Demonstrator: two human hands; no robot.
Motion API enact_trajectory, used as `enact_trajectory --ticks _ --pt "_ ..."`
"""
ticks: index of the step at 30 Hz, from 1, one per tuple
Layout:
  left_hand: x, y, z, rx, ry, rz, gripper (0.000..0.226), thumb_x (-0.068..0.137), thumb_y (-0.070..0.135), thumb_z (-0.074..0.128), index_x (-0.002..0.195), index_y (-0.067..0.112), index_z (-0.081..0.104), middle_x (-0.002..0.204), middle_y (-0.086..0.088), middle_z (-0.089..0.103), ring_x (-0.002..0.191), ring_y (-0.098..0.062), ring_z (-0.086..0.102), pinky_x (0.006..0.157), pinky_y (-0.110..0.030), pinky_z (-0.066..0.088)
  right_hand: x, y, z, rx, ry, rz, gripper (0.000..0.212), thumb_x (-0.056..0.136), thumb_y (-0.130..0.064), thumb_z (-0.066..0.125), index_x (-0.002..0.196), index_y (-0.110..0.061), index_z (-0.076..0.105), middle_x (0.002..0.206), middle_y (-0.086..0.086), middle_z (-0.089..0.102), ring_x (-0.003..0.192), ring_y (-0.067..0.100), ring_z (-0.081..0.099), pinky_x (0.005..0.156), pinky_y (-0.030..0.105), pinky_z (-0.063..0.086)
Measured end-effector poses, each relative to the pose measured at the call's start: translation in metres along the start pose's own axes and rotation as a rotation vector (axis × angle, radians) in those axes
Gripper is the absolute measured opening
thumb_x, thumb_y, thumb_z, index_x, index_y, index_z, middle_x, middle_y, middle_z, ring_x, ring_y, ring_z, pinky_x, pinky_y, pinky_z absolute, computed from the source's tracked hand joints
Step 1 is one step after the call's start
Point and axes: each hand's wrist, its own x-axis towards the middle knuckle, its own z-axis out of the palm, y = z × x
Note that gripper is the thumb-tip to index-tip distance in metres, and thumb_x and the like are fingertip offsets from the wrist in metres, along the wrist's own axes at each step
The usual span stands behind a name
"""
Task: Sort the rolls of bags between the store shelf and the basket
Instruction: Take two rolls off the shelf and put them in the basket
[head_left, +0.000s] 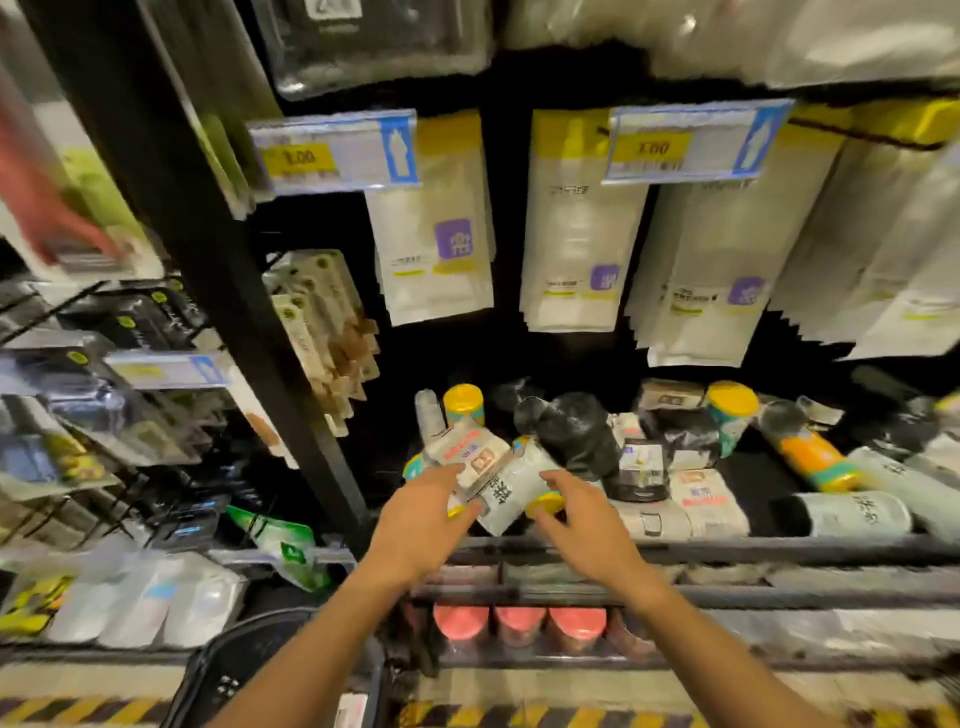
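Several rolls of bags lie jumbled on the store shelf (727, 548): a white roll with black writing (511, 491), a white roll with a red label (470, 452), a black roll (576, 431), and a yellow-capped roll (545, 503). My left hand (421, 519) reaches in with straight fingers touching the white rolls. My right hand (582, 519) is beside it, fingers spread at the yellow-capped roll. Neither hand grips anything. The black basket (223, 670) sits at the bottom left, below my left forearm.
White packets (441, 249) hang above the shelf behind price tags (332, 150). More rolls (815, 462) spread to the right. Pink-lidded jars (519, 623) stand on the lower shelf. A black upright post (218, 270) divides the racks. Hazard tape (545, 716) marks the floor.
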Motion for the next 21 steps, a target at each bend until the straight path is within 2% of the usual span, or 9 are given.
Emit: enact_trajectory --ticks 3,6,9,13,15,17,21 --pt "0.033 0.005 0.01 -0.033 0.002 -0.039 0.05 0.093 0.039 0.052 0.137 0.017 0.045 0.138 -0.004 0.051 0.124 -0.023 0.049 0.096 -0.031 0.039 0.018 0.02 -0.004 0.041 -0.003 0.045 0.049 0.094 -0.033 0.053 0.138 -0.015 0.043 0.136 0.003 0.052 0.121 0.02 0.051 0.093 0.027 0.039" --pt "0.064 0.0 0.022 0.027 -0.049 -0.087 0.056 0.092 0.046 0.05 0.139 0.017 0.042 0.139 -0.004 0.048 0.125 -0.023 0.048 0.098 -0.033 0.04 0.036 0.037 -0.003 0.092 -0.034 0.095 0.044 0.093 -0.029 0.055 0.134 -0.014 0.048 0.131 0.004 0.056 0.117 0.02 0.053 0.089 0.026 0.039" --pt "0.089 -0.008 0.03 0.077 -0.116 -0.097 0.057 0.092 0.047 0.049 0.139 0.018 0.04 0.139 -0.004 0.047 0.122 -0.025 0.049 0.096 -0.035 0.041 0.047 0.045 0.003 0.174 -0.032 0.182 0.038 0.092 -0.024 0.058 0.128 -0.013 0.052 0.123 0.006 0.061 0.111 0.022 0.057 0.079 0.023 0.037" --pt "0.121 -0.021 0.037 0.135 -0.262 0.009 0.059 0.093 0.04 0.05 0.145 0.02 0.033 0.152 0.001 0.032 0.137 -0.019 0.032 0.108 -0.03 0.029 0.061 0.055 0.023 0.269 -0.073 0.337 0.032 0.09 -0.026 0.059 0.12 -0.013 0.055 0.105 0.003 0.065 0.104 0.023 0.06 0.069 0.023 0.035" --pt "0.142 -0.027 0.038 0.178 -0.36 0.097 0.06 0.092 0.034 0.053 0.146 0.021 0.03 0.154 0.001 0.025 0.141 -0.017 0.024 0.112 -0.029 0.024 0.072 0.059 0.038 0.342 -0.071 0.432 0.028 0.088 -0.029 0.063 0.109 -0.011 0.058 0.094 0.002 0.066 0.1 0.025 0.062 0.072 0.028 0.044" --pt "0.163 -0.031 0.038 0.251 -0.444 0.204 0.063 0.09 0.031 0.056 0.146 0.021 0.029 0.153 -0.002 0.026 0.141 -0.018 0.022 0.114 -0.03 0.022 0.082 0.056 0.052 0.421 -0.085 0.514 0.033 0.086 -0.03 0.066 0.105 -0.004 0.059 0.093 0.006 0.068 0.098 0.026 0.063 0.08 0.032 0.048" --pt "0.204 -0.033 0.038 0.546 -0.606 0.343 0.096 0.076 0.044 0.073 0.15 0.027 0.015 0.156 -0.003 0.02 0.143 -0.021 0.021 0.115 -0.034 0.021 0.1 0.044 0.075 0.599 0.026 0.662 0.045 0.081 -0.037 0.071 0.111 -0.007 0.057 0.111 0.007 0.063 0.108 0.027 0.058 0.09 0.035 0.047"
